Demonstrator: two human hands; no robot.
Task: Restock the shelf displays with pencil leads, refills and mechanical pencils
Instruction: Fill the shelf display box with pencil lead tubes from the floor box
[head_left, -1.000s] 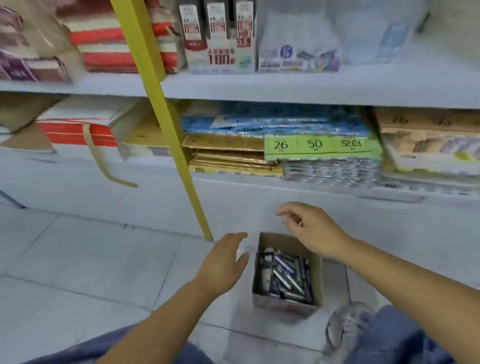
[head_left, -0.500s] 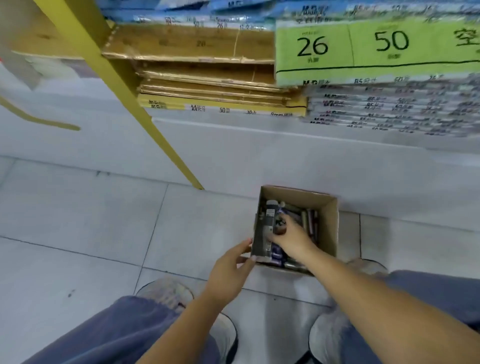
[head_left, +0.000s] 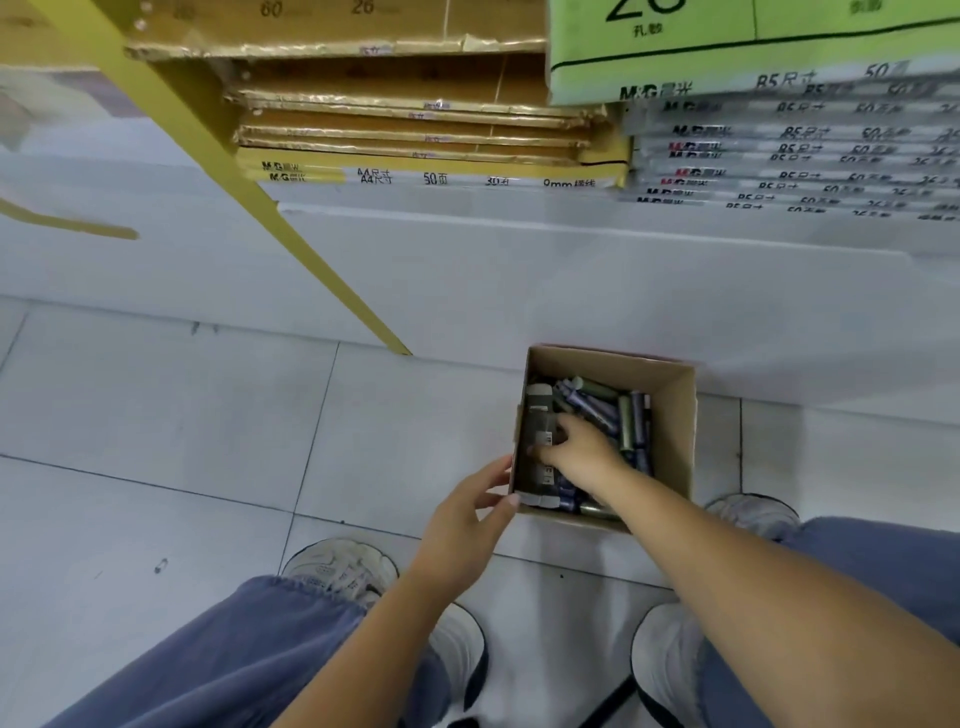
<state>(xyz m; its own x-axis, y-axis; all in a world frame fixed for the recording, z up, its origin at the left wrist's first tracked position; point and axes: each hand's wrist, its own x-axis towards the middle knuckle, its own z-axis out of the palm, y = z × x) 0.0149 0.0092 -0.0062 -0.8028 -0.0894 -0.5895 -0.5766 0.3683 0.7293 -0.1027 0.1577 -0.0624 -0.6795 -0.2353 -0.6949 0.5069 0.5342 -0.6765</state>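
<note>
We're pinching a dark pack (head_left: 537, 415) inside the box (head_left: 675, 415) with our right hand (head_left: 582, 457); our left hand (head_left: 462, 525), grip spread, is touching its wall.

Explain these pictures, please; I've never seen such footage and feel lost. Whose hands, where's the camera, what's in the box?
No machine here: a person works bare-handed, and every picture comes from a camera worn on their head, looking down past blue trousers and pale shoes. On the tiled floor stands an open cardboard box of small tubes. The right hand is inside, fingers on a dark pack; whether they grip it is unclear. The left hand touches the box's near left corner. Above are shelves of stacked paper pads.
</note>
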